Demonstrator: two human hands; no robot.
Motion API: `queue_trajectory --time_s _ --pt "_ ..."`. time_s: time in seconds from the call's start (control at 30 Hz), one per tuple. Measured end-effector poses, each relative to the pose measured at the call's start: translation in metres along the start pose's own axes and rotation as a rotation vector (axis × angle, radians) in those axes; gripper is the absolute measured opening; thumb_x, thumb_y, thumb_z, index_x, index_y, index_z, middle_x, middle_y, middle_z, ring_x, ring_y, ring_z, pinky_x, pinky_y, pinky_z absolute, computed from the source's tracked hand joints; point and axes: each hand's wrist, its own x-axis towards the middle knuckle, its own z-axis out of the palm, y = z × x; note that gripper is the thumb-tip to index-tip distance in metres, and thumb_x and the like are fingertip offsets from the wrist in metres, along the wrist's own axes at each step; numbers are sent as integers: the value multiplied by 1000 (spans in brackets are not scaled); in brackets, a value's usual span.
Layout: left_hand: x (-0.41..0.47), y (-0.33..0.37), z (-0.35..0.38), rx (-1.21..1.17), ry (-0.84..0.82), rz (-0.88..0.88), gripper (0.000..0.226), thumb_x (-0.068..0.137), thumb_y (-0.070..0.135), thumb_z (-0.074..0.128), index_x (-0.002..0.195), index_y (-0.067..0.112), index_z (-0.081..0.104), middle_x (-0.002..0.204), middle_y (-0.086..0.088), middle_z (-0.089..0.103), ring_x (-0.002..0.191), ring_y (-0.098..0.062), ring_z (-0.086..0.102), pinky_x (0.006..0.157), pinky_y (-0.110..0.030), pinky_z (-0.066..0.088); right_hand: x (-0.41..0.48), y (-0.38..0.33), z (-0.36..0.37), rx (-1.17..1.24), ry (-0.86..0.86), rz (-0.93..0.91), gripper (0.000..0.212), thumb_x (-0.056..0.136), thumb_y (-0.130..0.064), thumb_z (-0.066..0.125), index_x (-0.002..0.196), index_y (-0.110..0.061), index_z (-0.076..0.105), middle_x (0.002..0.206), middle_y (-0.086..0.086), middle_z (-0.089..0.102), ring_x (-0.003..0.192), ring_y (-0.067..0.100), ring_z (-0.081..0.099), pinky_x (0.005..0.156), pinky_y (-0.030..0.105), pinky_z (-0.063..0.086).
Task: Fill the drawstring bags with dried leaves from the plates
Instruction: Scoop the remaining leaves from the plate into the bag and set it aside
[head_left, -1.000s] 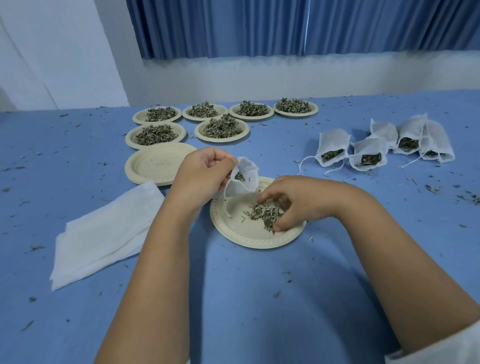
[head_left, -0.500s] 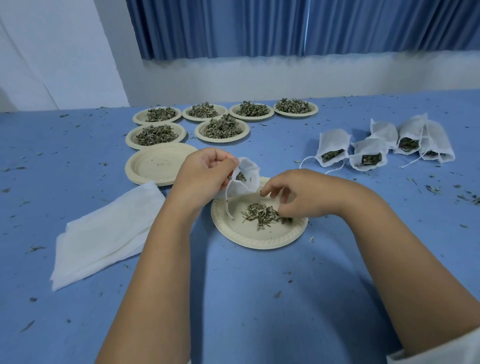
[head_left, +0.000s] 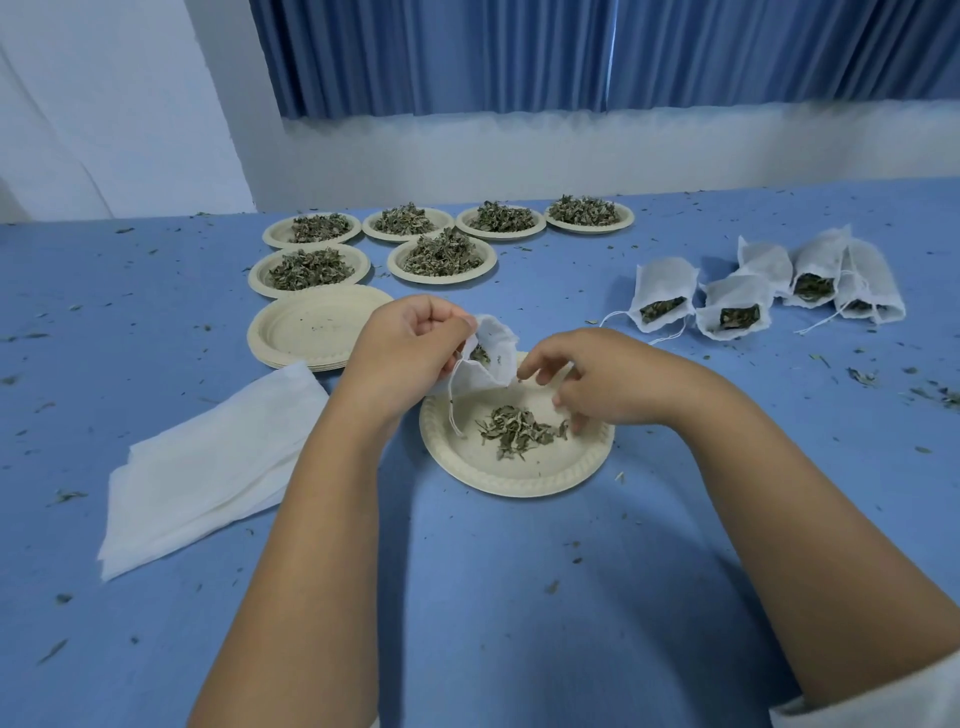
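left hand (head_left: 410, 353) gripping open drawstring bag (head_left: 493, 358), right hand (head_left: 602, 379) curled above dried leaves (head_left: 514, 431) on plate (head_left: 519, 480), hold unclear

Bare bench (head_left: 493, 597) lies open between the forearms at lower centre and along the far left. At centre the left hand (head_left: 405, 353), gripping a bag (head_left: 493, 358), and the right hand (head_left: 613, 379) crowd the near plate (head_left: 519, 486). A cloth stack (head_left: 208, 467) blocks the lower left, empty plates (head_left: 317, 327) and full plates (head_left: 441, 279) the upper middle, and filled bags (head_left: 732, 312) the upper right.
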Motion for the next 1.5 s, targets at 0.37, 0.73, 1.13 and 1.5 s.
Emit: queue_trajectory --time_s 0.37,0.73,1.13,1.5 --pt "0 0 0 22 -4 -8 9 91 16 64 83 17 69 52 12 57 46 -3 49 56 -23 48 1 -6 9 -140 -87 18 46 91 -3 39 126 -26 58 113 -6 53 94 14 60 67 21 47" --pt "-2 3 0 -7 1 -12 11 91 15 64 81 18 67 50 13 55 45 -2 48 63 -29 49 10 -8 32 -212 -32 -126 40 77 -44 78 112 -32 65 102 -8 50 98 12 53 84 30 47" --pt "-3 3 -1 7 10 -9 11 91 15 64 82 17 68 49 14 55 44 -1 48 56 -24 47 16 -8 42 -172 49 -179 14 87 -25 72 100 -23 75 95 -2 68 87 17 63 79 33 51" --pt "-2 4 -4 -23 58 11 12 91 13 65 79 16 68 47 14 53 42 -1 45 46 -11 40 8 7 1 248 251 -79 11 80 -21 79 80 -32 76 72 -13 72 64 0 61 60 13 47"
